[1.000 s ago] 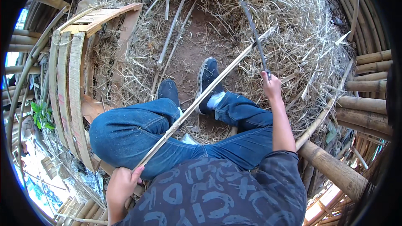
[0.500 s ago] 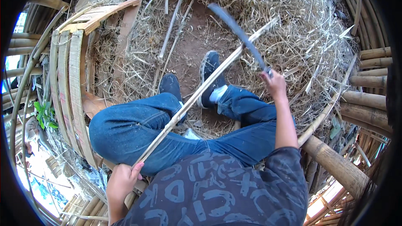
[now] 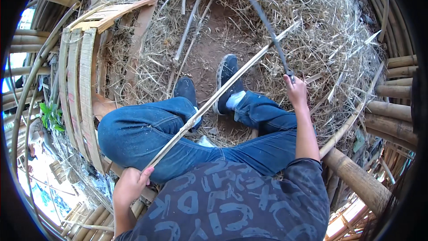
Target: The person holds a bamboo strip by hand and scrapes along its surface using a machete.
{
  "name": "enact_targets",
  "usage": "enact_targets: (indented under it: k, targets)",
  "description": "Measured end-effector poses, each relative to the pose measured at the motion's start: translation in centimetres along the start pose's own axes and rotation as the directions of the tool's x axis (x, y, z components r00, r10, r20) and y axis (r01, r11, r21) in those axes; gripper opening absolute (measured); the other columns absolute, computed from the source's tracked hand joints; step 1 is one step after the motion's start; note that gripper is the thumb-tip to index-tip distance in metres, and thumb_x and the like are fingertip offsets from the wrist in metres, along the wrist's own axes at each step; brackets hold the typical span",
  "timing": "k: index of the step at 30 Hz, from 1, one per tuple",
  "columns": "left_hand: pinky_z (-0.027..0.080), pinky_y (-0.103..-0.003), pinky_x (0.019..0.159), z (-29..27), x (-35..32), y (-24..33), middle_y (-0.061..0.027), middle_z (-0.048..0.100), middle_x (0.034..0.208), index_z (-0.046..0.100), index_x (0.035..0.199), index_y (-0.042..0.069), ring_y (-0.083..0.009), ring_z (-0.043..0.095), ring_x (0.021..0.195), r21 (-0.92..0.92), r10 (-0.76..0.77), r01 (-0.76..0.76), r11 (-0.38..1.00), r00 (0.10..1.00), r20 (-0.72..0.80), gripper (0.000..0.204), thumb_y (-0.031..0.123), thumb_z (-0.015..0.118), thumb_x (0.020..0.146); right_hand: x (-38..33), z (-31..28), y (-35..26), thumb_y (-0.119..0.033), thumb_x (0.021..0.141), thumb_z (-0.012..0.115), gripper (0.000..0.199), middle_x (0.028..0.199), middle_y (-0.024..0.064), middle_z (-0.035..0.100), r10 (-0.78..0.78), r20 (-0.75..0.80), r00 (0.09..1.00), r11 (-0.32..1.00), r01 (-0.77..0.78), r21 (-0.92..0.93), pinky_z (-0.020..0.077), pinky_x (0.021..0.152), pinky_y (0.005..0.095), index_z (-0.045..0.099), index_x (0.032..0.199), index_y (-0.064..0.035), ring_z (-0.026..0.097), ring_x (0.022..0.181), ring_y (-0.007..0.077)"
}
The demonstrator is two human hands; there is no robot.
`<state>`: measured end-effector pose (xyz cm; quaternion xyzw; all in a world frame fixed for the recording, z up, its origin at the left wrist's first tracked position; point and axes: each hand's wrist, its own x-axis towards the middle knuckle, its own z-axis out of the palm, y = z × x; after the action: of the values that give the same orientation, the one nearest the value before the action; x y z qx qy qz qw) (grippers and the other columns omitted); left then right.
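A long pale bamboo strip (image 3: 209, 103) slants from my lap up to the far right, passing over my jeans and above my shoes. Its near end sits in my left hand (image 3: 129, 185), whose fingers are closed around it beside my left knee. My right hand (image 3: 297, 90) is wrapped around the handle of a long, slightly curved knife (image 3: 270, 29); most of the handle is hidden by the fingers. The dark blade crosses the strip near its far end, apparently touching it, with the tip pointing away to the far left.
Shavings (image 3: 330, 31) cover the ground ahead and to the right. A slatted wooden crate (image 3: 80, 93) stands at my left. Loose strips (image 3: 191, 27) lie beyond my feet. A thick bamboo pole (image 3: 356, 178) is at my right, and stacked poles (image 3: 392, 120) line that side.
The blade has slid outward along the strip toward its far end, its tip shifting right and slightly farther away. My left hand still grips the near end.
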<state>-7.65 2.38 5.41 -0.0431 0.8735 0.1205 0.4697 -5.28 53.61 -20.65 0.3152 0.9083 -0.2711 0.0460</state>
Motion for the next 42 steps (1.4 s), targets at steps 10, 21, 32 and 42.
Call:
enact_targets:
  k: [10,21,32,42]
  targets:
    - [0.044,-0.039,0.054,-0.2,0.2,-1.3,-0.0197,0.052,0.05,0.061,0.062,-0.007,-0.0281,0.053,0.047,-0.069,-0.046,0.053,0.996,0.994,0.1,0.063,0.045,0.052,0.095,1.1,1.7,1.2,-0.071,0.086,0.048,0.073,0.057,0.0158,0.056,-0.203,-0.104,0.974,0.978,0.195,-0.075,0.0424,0.056,0.0413,0.059,0.074,0.0006,0.056,0.056,0.0313]
    - [0.038,-0.034,0.048,0.0,0.5,-1.2,-0.0061,0.042,0.045,0.055,0.056,-0.002,-0.0157,0.043,0.044,-0.129,-0.007,0.02,0.991,0.995,0.099,0.061,0.043,0.048,0.098,-0.1,0.8,1.3,-0.067,0.087,0.051,0.067,0.067,0.0201,0.062,0.052,-0.05,0.997,0.99,-0.045,0.133,0.0439,0.059,0.0455,0.067,0.085,-0.0013,0.06,0.067,0.0422]
    - [0.042,-0.036,0.052,0.1,0.2,-2.0,-0.0138,0.05,0.049,0.059,0.063,-0.007,-0.0201,0.049,0.047,-0.133,-0.047,0.058,0.989,0.995,0.088,0.059,0.042,0.052,0.096,0.8,0.5,2.0,-0.06,0.09,0.051,0.061,0.065,0.0213,0.06,-0.04,-0.06,0.997,0.998,0.042,0.044,0.0443,0.06,0.0449,0.067,0.084,-0.0011,0.063,0.066,0.0377]
    - [0.037,-0.032,0.045,0.6,0.3,-3.2,-0.004,0.046,0.045,0.055,0.057,-0.002,-0.0131,0.044,0.042,-0.209,0.001,0.014,0.978,0.998,0.068,0.058,0.04,0.052,0.096,1.9,-0.2,3.2,-0.068,0.085,0.052,0.066,0.065,0.0155,0.064,0.137,-0.023,0.99,0.988,-0.139,-0.065,0.0459,0.059,0.0414,0.068,0.078,-0.0041,0.064,0.065,0.0337]
